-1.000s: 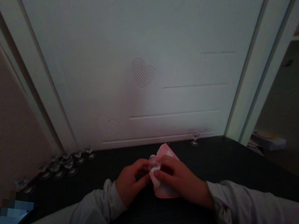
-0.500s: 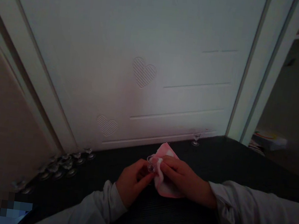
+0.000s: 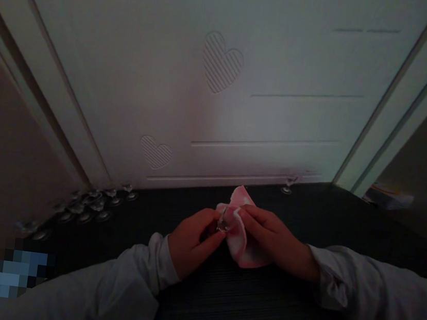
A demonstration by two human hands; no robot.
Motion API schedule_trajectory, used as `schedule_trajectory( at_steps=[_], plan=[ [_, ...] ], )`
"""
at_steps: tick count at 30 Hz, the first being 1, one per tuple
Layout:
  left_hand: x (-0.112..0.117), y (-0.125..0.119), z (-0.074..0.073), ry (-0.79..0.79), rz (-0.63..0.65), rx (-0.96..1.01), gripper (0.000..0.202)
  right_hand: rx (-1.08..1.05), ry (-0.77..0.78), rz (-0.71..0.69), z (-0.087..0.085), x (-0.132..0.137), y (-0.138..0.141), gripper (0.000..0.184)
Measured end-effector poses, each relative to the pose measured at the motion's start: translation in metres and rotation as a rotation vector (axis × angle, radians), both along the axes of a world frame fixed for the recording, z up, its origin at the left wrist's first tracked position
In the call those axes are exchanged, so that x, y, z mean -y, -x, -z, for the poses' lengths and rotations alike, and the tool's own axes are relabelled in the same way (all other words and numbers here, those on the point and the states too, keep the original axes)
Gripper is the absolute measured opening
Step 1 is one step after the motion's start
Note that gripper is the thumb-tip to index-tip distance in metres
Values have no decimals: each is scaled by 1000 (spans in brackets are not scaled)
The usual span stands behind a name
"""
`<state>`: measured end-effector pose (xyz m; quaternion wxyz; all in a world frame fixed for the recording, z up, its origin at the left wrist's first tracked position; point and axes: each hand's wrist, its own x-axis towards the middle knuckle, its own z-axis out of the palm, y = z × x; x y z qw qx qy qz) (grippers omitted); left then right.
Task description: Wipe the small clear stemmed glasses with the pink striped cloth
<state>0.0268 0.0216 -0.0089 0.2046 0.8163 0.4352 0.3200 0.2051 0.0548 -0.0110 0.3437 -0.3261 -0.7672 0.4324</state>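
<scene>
Two hands meet over the dark ribbed tabletop (image 3: 256, 316): the left hand (image 3: 188, 242) pinches what appears to be a small clear glass (image 3: 223, 227), and the right hand (image 3: 273, 240) presses a soft pink cloth (image 3: 240, 241) against it. Both grips match a second ago. Bare surface lies to their right; spare glasses (image 3: 91, 206) crowd the left rear edge.

The pink cloth (image 3: 241, 239) looks soft and matt. The tiny cup (image 3: 223, 226) is clear and glossy (glass or plastic, unclear), the dark tabletop (image 3: 257, 311) finely ribbed.
</scene>
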Motion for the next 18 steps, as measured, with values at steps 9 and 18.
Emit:
schedule_trajectory(
  at_steps=[9, 18],
  plan=[
    [-2, 0, 3, -111, 15, -81, 13, -158, 42, 170, 5, -4, 0, 28],
    [-4, -2, -1, -12, -58, -30, 12, 95, -560, -63, 3, 1, -6, 32]
  ],
)
